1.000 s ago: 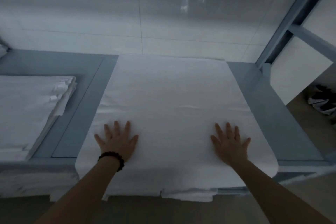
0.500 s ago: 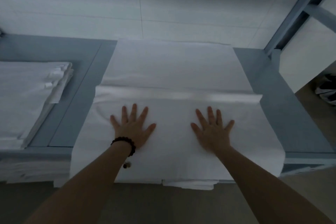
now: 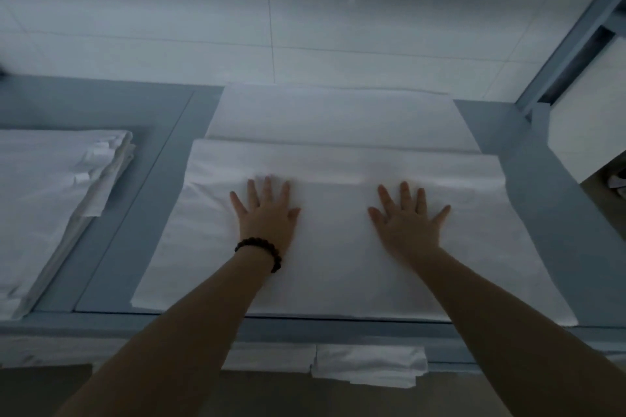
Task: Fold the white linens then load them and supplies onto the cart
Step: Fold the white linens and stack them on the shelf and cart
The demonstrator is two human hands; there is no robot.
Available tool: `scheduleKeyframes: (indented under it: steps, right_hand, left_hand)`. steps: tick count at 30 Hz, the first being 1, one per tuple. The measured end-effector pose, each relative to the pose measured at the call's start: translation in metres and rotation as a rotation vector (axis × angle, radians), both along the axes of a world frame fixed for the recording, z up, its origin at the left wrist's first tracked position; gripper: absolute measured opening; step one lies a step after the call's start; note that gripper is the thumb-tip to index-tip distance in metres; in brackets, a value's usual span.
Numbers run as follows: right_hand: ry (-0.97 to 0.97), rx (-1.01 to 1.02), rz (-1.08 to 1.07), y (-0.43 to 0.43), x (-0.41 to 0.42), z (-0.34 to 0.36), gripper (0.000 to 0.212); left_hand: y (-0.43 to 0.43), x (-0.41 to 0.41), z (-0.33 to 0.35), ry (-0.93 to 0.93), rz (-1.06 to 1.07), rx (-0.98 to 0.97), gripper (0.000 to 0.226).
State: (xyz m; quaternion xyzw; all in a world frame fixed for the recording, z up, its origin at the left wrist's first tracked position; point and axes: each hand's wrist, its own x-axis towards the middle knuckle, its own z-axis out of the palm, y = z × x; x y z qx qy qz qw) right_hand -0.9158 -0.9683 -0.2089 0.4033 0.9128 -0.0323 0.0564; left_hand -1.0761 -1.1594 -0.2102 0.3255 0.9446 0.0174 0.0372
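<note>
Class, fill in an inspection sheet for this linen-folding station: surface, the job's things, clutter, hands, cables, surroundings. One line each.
Surface: grey-blue table, flat, its middle covered.
Job's things: white sheet spread out, a fold ridge across it just past the fingertips; folded stack at the left; folded linens below the front edge.
Clutter: one thing at the far right edge, too cut off to name.
Hands: left hand and right hand flat on the sheet, fingers spread; bead bracelet on the left wrist.
Cables: nothing seen.
Surroundings: white tiled wall behind; grey-blue frame post at the right.
</note>
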Motion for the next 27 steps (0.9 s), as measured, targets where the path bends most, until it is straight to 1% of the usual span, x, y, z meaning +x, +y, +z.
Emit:
scheduleKeyframes:
  steps: [2,4,5,7,10,15,19,21,24,25,27]
  right_hand:
    - [0.073,0.03,0.049,-0.022,-0.004,0.004,0.054]
    - [0.144,-0.02,0.163,-0.051,-0.006,0.001,0.053]
    - [0.143,-0.05,0.214,-0.063,-0.003,-0.001,0.053]
    - [0.096,-0.046,0.258,-0.071,0.008,-0.009,0.054]
    - [0.041,-0.005,0.168,-0.051,0.038,-0.011,0.061]
    - [-0.013,0.023,-0.005,-0.017,0.097,-0.011,0.068]
    - [-0.006,-0.024,-0.105,-0.005,0.139,-0.009,0.076]
    - [-0.017,-0.071,-0.168,-0.002,0.154,-0.007,0.073]
    - [-0.057,-0.131,-0.298,-0.01,0.151,0.002,0.066]
    - [-0.051,-0.11,-0.296,-0.02,0.142,0.006,0.065]
    - [-0.012,-0.044,-0.16,-0.055,0.118,0.01,0.063]
  left_hand:
    - [0.005,0.032,0.001,-0.024,-0.056,0.055,0.054]
    - [0.007,0.066,-0.003,-0.136,-0.121,0.086,0.054]
    - [0.006,0.079,-0.006,-0.168,-0.148,0.065,0.055]
    - [-0.003,0.087,-0.012,-0.141,-0.176,0.0,0.059]
    - [-0.027,0.068,-0.017,-0.135,-0.123,-0.045,0.071]
    - [-0.08,0.031,-0.017,-0.159,0.044,-0.072,0.086]
    - [-0.123,0.017,-0.013,-0.181,0.144,-0.091,0.084]
    - [-0.138,0.018,-0.007,-0.185,0.162,-0.118,0.085]
    - [-0.137,0.03,0.004,-0.197,0.264,-0.111,0.081]
    - [-0.129,0.039,0.008,-0.182,0.274,-0.102,0.079]
    - [-0.106,0.065,0.012,-0.154,0.186,-0.055,0.074]
